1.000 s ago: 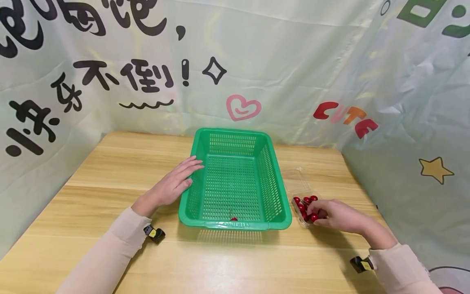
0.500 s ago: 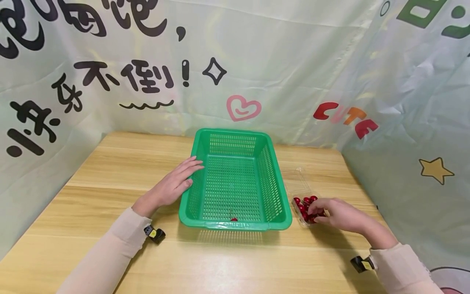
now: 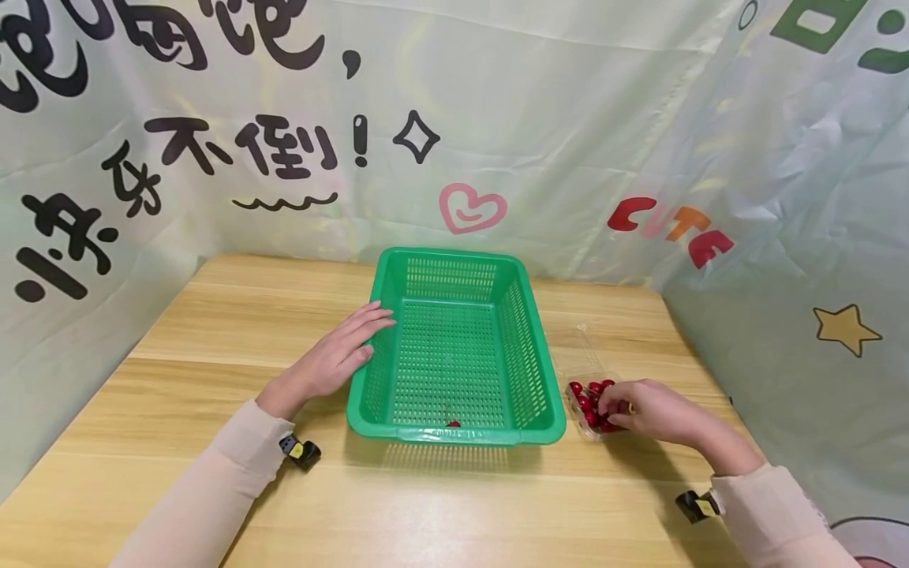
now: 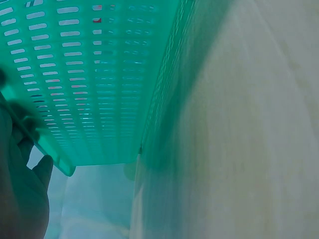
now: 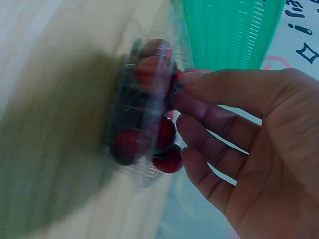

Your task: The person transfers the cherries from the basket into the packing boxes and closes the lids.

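Note:
A green plastic basket [image 3: 454, 435] with slotted walls stands on the table. My left hand [image 3: 328, 359] rests on its left rim, fingers straight and reaching over the edge; the left wrist view shows the thumb [image 4: 44, 169] outside the wall. One cherry [image 3: 453, 424] lies inside at the near end. To the right, an opened clear plastic box [image 3: 592, 432] holds several red cherries [image 5: 127, 145]. My right hand [image 3: 653, 410] is over this box, thumb and forefinger pinching at a cherry's stem [image 5: 177, 88]; the fingertips partly hide which cherry it is.
The box's clear lid [image 3: 574, 347] lies folded back behind it, close to the basket's right side. Printed cloth [image 3: 554, 142] encloses the wooden table [image 3: 426, 505] at the back and both sides.
My right hand has risen slightly over the cherries, its thumb and forefinger drawn closer together. The left hand and the basket have stayed in place.

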Demonstrator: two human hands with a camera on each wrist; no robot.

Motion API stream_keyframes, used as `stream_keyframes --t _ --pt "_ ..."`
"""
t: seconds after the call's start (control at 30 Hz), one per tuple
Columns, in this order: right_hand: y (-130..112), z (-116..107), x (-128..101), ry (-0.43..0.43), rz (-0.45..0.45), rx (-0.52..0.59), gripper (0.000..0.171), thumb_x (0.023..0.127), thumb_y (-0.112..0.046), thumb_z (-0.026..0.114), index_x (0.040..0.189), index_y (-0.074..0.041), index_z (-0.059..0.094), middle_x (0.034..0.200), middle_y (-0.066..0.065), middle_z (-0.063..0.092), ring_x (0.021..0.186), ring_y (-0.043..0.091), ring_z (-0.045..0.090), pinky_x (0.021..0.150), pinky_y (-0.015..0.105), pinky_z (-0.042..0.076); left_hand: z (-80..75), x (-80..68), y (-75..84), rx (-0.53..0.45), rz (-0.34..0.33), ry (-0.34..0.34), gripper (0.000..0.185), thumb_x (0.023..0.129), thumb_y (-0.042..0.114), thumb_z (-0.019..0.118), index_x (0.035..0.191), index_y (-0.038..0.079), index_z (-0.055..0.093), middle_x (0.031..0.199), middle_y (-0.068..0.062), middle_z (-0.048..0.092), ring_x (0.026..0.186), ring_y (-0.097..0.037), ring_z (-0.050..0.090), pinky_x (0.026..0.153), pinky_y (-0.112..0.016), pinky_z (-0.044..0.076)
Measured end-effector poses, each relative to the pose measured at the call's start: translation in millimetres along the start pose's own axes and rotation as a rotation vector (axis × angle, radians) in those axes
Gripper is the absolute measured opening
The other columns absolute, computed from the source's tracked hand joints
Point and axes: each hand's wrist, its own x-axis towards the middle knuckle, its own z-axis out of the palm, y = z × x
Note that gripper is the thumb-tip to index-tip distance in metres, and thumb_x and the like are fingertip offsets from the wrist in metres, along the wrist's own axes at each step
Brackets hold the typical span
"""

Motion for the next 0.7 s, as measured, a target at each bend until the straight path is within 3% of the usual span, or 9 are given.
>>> stream_keyframes --t 0.17,0.37,0.7 --pt "-4 -10 4 0.062 -0.021 -0.019 0.013 0.086 -0.007 0.073 0.092 -0.017 0.068 0.083 -0.016 0.06 0.072 0.0 0.054 0.063 0.029 0.05 0.9 0.3 0.1 -0.004 0.001 0.002 0.043 0.103 0.015 0.038 0.143 0.002 0.045 0.15 -0.017 0.038 0.146 -0.034 0.018 0.117 -0.053 0.016" --pt "-14 -24 17 0.152 -0.067 -0.029 0.01 0.09 -0.013 0.071 0.098 -0.017 0.068 0.089 -0.017 0.061 0.082 0.005 0.059 0.072 0.038 0.054 0.7 -0.1 0.2 -0.004 0.0 0.004 0.043 0.103 0.015 0.038 0.143 0.001 0.045 0.15 -0.017 0.038 0.146 -0.034 0.018 0.116 -0.053 0.016" --pt "-36 -40 42 0.216 -0.162 -0.053 0.019 0.092 -0.019 0.069 0.11 -0.015 0.065 0.106 -0.005 0.064 0.096 0.017 0.061 0.082 0.042 0.053 0.6 -0.3 1.0 -0.002 -0.007 -0.001 0.043 0.105 0.019 0.037 0.143 0.001 0.045 0.151 -0.017 0.037 0.147 -0.032 0.017 0.116 -0.054 0.016"
